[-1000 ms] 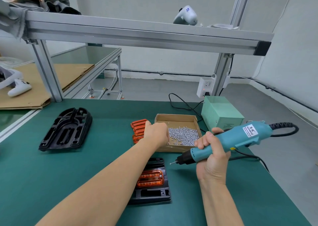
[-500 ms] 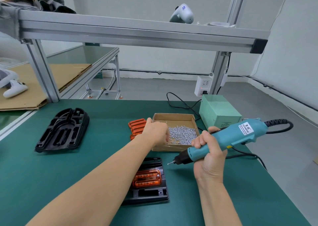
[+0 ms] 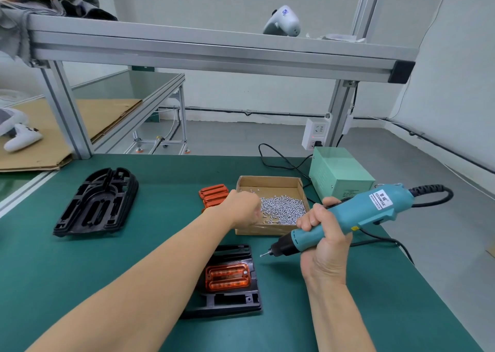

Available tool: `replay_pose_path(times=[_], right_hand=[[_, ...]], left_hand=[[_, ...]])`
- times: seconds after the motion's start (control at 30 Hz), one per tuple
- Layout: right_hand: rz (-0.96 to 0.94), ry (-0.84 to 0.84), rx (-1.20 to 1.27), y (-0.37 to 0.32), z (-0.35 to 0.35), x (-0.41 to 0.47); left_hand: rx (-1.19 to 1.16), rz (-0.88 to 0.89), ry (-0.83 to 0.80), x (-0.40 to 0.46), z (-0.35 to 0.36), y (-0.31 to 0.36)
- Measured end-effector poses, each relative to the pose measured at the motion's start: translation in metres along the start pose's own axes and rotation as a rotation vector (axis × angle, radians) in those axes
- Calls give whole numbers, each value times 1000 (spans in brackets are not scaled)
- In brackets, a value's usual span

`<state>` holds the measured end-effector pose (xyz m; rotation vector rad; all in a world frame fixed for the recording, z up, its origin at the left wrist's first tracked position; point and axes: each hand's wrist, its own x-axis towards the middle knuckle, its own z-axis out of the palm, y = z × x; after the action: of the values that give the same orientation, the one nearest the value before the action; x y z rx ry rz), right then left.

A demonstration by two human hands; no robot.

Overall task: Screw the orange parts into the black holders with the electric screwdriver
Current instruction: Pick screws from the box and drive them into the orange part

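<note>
A black holder (image 3: pixel 235 300) lies on the green mat in front of me with an orange part (image 3: pixel 227 276) seated in it. My right hand (image 3: pixel 325 247) grips the teal electric screwdriver (image 3: pixel 359 212), its bit pointing left just above the holder's right side. My left hand (image 3: pixel 242 208) reaches into the cardboard box (image 3: pixel 269 182) of silver screws (image 3: pixel 284 210), fingers curled down at the pile; whether it holds a screw is hidden. Spare orange parts (image 3: pixel 213 195) are stacked left of the box. A second pile of black holders (image 3: pixel 97 201) sits at the left.
A pale green power supply (image 3: pixel 340 176) stands behind the box, with cables running to a socket (image 3: pixel 316 134). Aluminium frame posts (image 3: pixel 67 113) and a crossbeam (image 3: pixel 214 54) border the bench. A white controller (image 3: pixel 22 137) lies on cardboard at far left.
My left hand has pushed slightly further over the box edge toward the screws. The screwdriver in my right hand has stayed in nearly the same place.
</note>
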<state>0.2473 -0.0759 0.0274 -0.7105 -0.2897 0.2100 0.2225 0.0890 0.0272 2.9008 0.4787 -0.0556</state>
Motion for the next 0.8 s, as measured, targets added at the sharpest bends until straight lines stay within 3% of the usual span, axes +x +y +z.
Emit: replay_pose_path(times=[0.37,0.67,0.8], right_hand=[[15,13,0,1,-1,-1],[10,15,-11,2,-1,0],[7,14,-14,3,-1,0]], left_hand=[[-170,-9,115,-2,0,-7],[-94,8,113,6,3,3],[-39,9,37,8,-2,8]])
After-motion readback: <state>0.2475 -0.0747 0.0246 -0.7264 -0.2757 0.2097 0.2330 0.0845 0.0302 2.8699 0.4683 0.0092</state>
